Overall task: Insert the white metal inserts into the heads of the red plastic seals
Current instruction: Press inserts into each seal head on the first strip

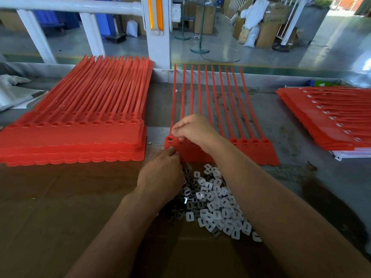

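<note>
Head view: a grey-topped table [301, 125] carries a sheet of brown cardboard [60, 197] over its near left part. At the middle of the table one strip of red seals [263, 155] lies flat, with its tags toward the near edge and its tails running toward the far edge. The leftmost head [170, 139] of this strip shows a pale insert seated in it. The four heads at the right end [245, 141] show open holes, and the heads between are hidden by the right hand. A loose pile of white inserts [218, 207] lies on the cardboard just nearside of the strip, some pieces turned dark side up. The right hand [195, 130] hovers over the heads near the strip's left end, fingers curled and bunched toward the thumb as for a pinch; what they hold, if anything, cannot be told. The left hand [162, 173] lies over the far left of the pile with fingers curled, the tips at the strip's near edge below the leftmost head; whether they hold anything cannot be told. A stack of red seal strips [80, 141] with open heads lies toward the left edge. A second stack [331, 125], with white showing in its heads, lies at the right edge. A white railing [70, 6] stands beyond the far edge.
</note>
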A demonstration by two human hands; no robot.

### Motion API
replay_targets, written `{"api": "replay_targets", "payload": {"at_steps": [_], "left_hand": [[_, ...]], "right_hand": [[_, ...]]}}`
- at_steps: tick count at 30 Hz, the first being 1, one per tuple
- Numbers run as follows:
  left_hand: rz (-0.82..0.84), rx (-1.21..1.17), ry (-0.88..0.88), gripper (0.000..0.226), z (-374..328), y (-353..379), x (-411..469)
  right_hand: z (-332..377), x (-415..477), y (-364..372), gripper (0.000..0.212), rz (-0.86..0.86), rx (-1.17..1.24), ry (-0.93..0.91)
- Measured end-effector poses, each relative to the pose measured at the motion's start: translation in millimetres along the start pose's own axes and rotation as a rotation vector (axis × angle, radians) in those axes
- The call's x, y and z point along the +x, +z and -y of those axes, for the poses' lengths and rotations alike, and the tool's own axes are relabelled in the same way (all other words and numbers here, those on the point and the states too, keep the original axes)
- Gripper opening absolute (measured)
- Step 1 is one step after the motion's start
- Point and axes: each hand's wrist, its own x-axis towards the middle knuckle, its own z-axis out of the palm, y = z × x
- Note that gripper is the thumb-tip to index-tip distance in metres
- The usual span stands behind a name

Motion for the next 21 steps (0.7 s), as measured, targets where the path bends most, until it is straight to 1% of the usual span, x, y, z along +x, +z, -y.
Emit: {"api": "replay_targets", "payload": {"at_steps": [2,6,9,11,15,19,21], "left_hand": [[0.01,-0.009,-0.014,0.03,0,0,0],[0.035,0.0,0.0,0.028,0,0,1],[0.05,0.003,-0.007,0.024,-1,-2,1],[0.059,0.015,-0.006,0.024,-1,-3,0],[0.066,0.021,-0.003,0.025,-3,-5,0],[0.062,0.029,0.005,0.024,-2,-4,0],[0.062,0.026,0.006,0.023,-2,-4,0]], "right_hand": [[-3,-16,-15,0.013,0.025,-0.021,-0.07],[-16,-48,-32,0.016,0.172,-0.308,-0.129],[-22,-65,-33,0.022,0.247,-0.416,-0.135],[-23,-69,-31,0.025,0.247,-0.462,-0.135],[-23,-70,-27,0.025,0.225,-0.513,-0.13],[-22,-67,-18,0.016,0.219,-0.654,-0.137],[-23,-66,-14,0.012,0.203,-0.688,-0.139]]}}
